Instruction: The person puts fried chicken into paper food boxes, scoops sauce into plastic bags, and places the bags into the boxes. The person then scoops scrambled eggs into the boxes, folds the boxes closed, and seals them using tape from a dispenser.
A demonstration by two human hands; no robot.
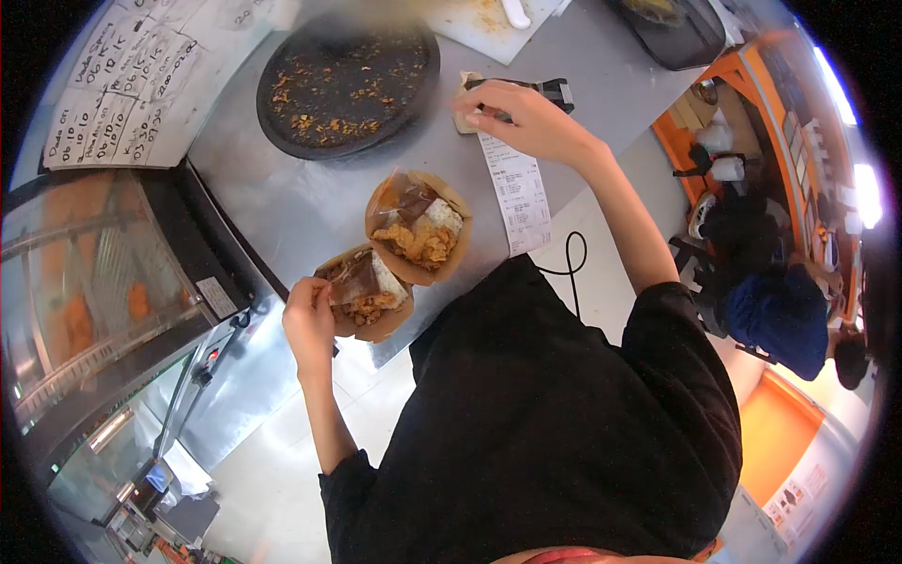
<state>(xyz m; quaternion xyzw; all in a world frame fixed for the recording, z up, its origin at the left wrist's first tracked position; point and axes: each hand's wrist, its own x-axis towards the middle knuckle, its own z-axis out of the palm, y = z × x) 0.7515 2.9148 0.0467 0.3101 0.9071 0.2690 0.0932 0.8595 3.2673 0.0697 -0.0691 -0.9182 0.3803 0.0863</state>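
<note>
Two brown paper food boxes stand open side by side on the steel counter. The upper box (pixel 451 193) holds white rice, fried breaded pieces and a clear packet with dark contents. Similar food fills the lower box (pixel 381 331), whose left edge is pinched between the thumb and fingers of my left hand (pixel 308 320). My right hand (pixel 521 115) curls over a small tan and black item (pixel 467 120), mostly hidden under the fingers, so its kind is unclear. A long printed receipt (pixel 519 202) lies below that hand.
A round black tray (pixel 348 85) with fried crumbs sits at the back, near a white cutting board (pixel 484 23). A glass food display case (pixel 103 273) borders the left. A dark tray (pixel 672 33) is at upper right. A seated person (pixel 780 315) appears far right.
</note>
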